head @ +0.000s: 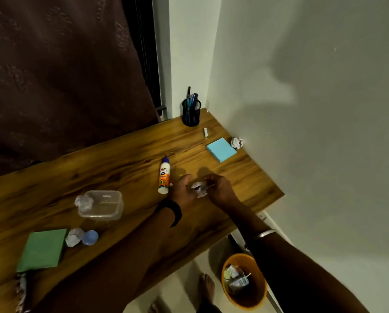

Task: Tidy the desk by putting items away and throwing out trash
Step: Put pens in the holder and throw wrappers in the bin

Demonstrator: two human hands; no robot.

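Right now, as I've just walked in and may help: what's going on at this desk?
A person is tidying the wooden desk. Both hands meet at a crumpled paper ball beside the glue bottle: the right hand curls its fingers on it, the left hand has an unclear hold. Three more paper balls lie on the desk. The orange bin on the floor holds trash.

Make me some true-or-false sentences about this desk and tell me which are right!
1. The round orange plastic bin stands on the floor beside the wooden desk. True.
2. The black mesh pen holder is empty. False: pens stand in it.
3. The white-and-orange glue bottle stands upright. False: it lies on its side.
4. The square blue sticky-note pad lies near the wall. True.
5. The right hand pinches a crumpled white paper ball. True.
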